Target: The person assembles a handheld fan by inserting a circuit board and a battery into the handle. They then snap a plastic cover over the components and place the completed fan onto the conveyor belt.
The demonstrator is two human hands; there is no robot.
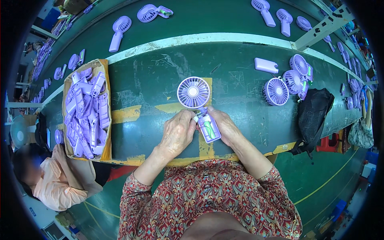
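In front of me is a purple handheld fan (193,93), its round grille pointing away from me. Its handle is uncovered on the upper side, and a green battery (208,130) shows inside. My left hand (179,132) is closed, fingertips pinched at the neck where the handle meets the head; a small pale part shows at the fingertips. Around the right side of the handle wraps my right hand (225,127), thumb near the neck. What lies under the fingers is hidden.
A cardboard box (106,157) full of purple handle covers (86,108) stands at left. At right lie several fan heads (276,91), a loose purple cover (266,65) and a black mesh bag (316,112). More fans (121,25) rest beyond the white rail (192,39). A co-worker (60,180) sits at left.
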